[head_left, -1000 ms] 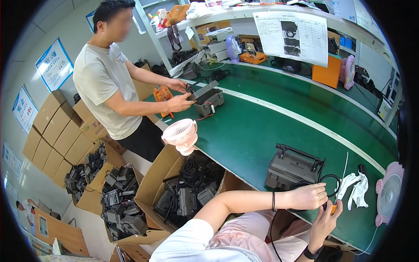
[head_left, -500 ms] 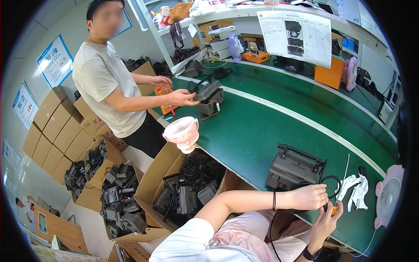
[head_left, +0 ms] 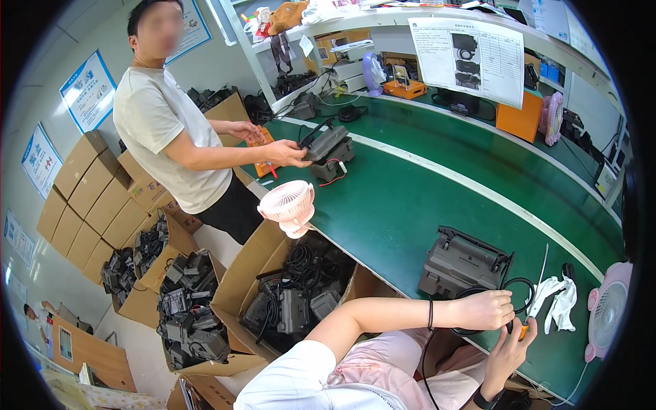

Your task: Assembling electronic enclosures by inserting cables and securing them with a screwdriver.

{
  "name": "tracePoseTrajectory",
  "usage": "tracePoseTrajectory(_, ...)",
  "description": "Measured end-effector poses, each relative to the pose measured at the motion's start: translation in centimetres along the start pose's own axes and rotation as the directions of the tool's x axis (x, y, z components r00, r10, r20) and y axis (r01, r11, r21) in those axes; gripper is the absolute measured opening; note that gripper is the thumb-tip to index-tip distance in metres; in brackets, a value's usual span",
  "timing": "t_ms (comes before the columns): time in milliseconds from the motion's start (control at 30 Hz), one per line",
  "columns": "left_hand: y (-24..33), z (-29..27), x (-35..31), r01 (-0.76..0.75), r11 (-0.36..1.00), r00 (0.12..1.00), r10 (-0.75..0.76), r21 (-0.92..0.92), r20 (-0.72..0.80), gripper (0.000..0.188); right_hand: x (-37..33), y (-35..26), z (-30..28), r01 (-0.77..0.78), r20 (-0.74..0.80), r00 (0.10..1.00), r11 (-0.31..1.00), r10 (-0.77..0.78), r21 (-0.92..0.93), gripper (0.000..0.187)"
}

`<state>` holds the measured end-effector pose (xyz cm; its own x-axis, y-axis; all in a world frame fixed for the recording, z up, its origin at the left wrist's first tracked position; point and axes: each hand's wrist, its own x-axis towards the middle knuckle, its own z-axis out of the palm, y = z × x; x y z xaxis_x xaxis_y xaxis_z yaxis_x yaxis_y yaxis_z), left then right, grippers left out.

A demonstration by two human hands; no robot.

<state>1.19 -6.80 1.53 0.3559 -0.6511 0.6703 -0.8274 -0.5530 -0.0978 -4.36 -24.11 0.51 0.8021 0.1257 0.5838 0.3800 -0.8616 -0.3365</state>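
A dark grey plastic case (head_left: 465,263) with a hinged lid lies on the green bench in front of me. A black cable (head_left: 525,281) loops out from its right side. My left hand (head_left: 493,309) is closed in a fist around the cable just beyond the case's near corner. Beside it, my right hand (head_left: 511,347) grips a screwdriver (head_left: 524,331) by its orange and black handle, its long thin shaft pointing up and away. The two hands are close together, and the fingers partly hide the cable. White gloves (head_left: 562,305) lie just right of the screwdriver.
A pink fan (head_left: 610,311) stands at the right edge, another pink fan (head_left: 288,205) at the bench's near edge. Cardboard boxes (head_left: 236,301) of dark cases and cables fill the floor at left. Across the bench a co-worker (head_left: 178,137) handles another dark case (head_left: 324,143).
My hands hold almost the same pose, with the screwdriver still upright. The co-worker's far hand has shifted slightly, and the whole view has moved a little.
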Motion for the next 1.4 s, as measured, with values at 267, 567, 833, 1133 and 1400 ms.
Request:
tracePoseTrajectory(267, 0.1, 0.2, -0.1, 0.003, 1.000, 1.000, -0.003, 0.007, 0.001, 0.018, 0.0, -0.3, -0.1, -0.001, 0.003, 1.000, 1.000, 0.001, -0.013, 0.023)
tracePoseTrajectory(567, -0.2, 0.4, -0.3, -0.017, 1.000, 1.000, 0.017, -0.005, -0.025, 0.022, -0.3, -0.5, 0.3, -0.031, 0.008, 0.999, 0.999, 0.031, 0.019, 0.023)
tracePoseTrajectory(833, -0.2, 0.2, -0.5, -0.036, 0.999, 0.996, 0.036, -0.005, -0.086, 0.024, -0.8, -1.2, 0.8, -0.117, 0.027, 0.993, 0.985, 0.114, 0.128, 0.027)
tracePoseTrajectory(1133, 0.0, -0.5, -0.6, -0.078, 0.996, 0.990, 0.082, 0.038, -0.115, 0.018, -1.6, -1.5, 1.1, -0.243, 0.064, 0.970, 0.936, 0.234, 0.255, 0.035)
tracePoseTrajectory(1400, -2.1, -3.3, -0.8, 0.031, 0.999, 0.994, -0.033, 0.020, 0.106, 0.071, -0.7, -1.9, 0.7, -0.283, 0.049, 0.959, 0.914, 0.281, 0.291, 0.021)
